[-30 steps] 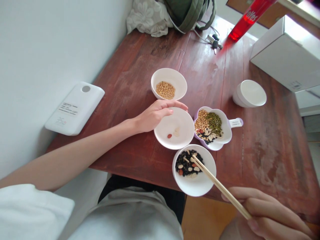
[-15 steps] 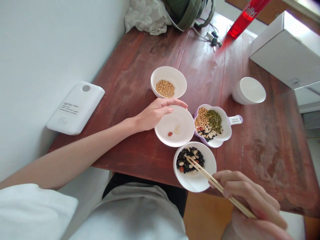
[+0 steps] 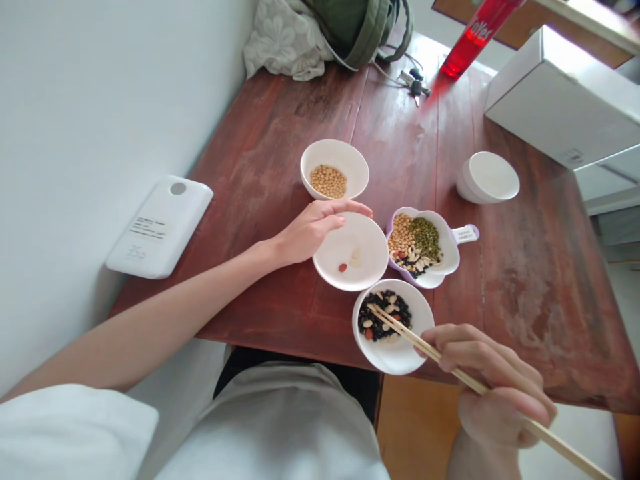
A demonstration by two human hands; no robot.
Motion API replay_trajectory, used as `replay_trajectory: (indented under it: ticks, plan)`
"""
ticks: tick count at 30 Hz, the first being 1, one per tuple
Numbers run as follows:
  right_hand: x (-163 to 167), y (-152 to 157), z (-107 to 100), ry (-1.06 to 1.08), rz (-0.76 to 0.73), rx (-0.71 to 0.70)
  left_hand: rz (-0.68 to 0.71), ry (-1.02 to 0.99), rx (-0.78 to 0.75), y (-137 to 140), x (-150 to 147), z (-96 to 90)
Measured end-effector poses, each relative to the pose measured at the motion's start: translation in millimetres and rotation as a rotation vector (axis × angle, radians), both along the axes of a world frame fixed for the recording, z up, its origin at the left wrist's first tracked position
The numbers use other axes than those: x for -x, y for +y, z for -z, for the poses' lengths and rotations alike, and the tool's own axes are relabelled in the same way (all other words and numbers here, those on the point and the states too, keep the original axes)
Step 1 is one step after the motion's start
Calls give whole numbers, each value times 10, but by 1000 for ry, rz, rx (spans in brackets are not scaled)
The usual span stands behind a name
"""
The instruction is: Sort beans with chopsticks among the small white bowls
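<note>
My left hand point(image 3: 317, 227) lies along the far left rim of a white bowl point(image 3: 333, 263), thumb at the rim and fingers curved along its far side. Inside are a reddish-brown peanut point(image 3: 343, 267) and a few pale seeds point(image 3: 355, 257). My right hand point(image 3: 495, 380) holds a pair of wooden chopsticks point(image 3: 463, 375). Their tips touch black beans mixed with pale seeds and peanuts point(image 3: 384, 317) in a nearer white bowl point(image 3: 395, 360). I cannot make out anything pinched between the tips. A purple-edged, flower-shaped scoop point(image 3: 447, 263) beside the bowls holds yellow beans, green beans and mixed seeds.
Behind the left hand stands a white bowl point(image 3: 354, 163) of yellow soybeans point(image 3: 328, 181). Farther right are a white cup-like bowl point(image 3: 487, 179) and a white box point(image 3: 555, 100). A red bottle point(image 3: 473, 43), keys point(image 3: 415, 85), a green bag point(image 3: 357, 30) and a white device point(image 3: 160, 227) surround the wooden table point(image 3: 280, 300).
The view has shifted slightly. My right hand has changed its hold, and more of the chopsticks' rear length shows. The tips stay among the black beans; my left hand stays at its bowl.
</note>
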State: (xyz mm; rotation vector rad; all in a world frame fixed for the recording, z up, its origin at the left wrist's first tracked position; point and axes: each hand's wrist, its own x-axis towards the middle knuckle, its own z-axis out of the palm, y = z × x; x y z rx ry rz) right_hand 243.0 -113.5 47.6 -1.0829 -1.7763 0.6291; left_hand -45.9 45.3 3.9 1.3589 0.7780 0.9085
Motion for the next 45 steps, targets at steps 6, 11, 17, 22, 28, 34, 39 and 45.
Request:
replay_trajectory:
  ticks: [6,11,17,22,28,34,39,45]
  plan:
    - [1,-42,-155,149,151,-87,-19,36,-32,-31,27,-2]
    - [261,68,-342,228,289,-188,-33,40,-11,-43,21,-2]
    - [195,111,-290,284,84,-35,-42,24,13,-57,27,-10]
    - [-61,11,-173,170,-125,198,-36,4,29,-60,14,-11]
    - [-170,-170,-62,112,-126,358,-46,0,43,-58,2,-37]
    - [-272,-159,67,41,-166,281,-33,31,11,-58,11,-60]
    - [-188,-172,42,58,-173,303,-70,52,-18,-78,8,-48]
    - [-189,-232,29,51,-117,284,-111,175,-138,-105,71,-7]
